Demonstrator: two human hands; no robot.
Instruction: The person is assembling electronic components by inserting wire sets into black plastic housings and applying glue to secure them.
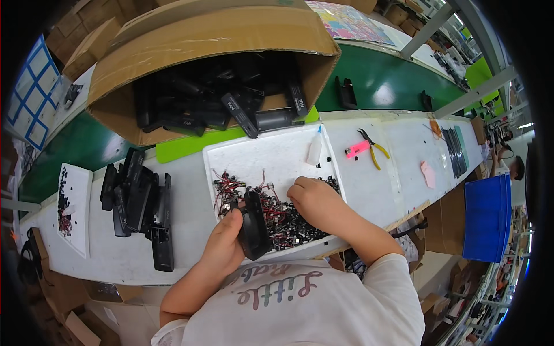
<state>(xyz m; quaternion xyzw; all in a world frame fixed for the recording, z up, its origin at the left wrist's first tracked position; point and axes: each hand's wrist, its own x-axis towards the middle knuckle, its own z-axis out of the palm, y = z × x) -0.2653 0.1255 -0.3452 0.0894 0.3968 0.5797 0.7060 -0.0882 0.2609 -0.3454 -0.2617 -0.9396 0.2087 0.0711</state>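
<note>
My left hand grips a black plastic housing, held tilted over the near left part of a white foam tray. Small black parts and little wired pieces with red leads lie heaped in that tray. Fingers bent together, my right hand reaches down to the far edge of the heap; whatever is between its fingertips is hidden. A small white dropper bottle stands in the tray's far right corner.
An open cardboard box full of black housings lies ahead. More housings are stacked at left, beside a smaller white tray. Yellow-handled pliers and a pink tool lie right. A green belt runs behind.
</note>
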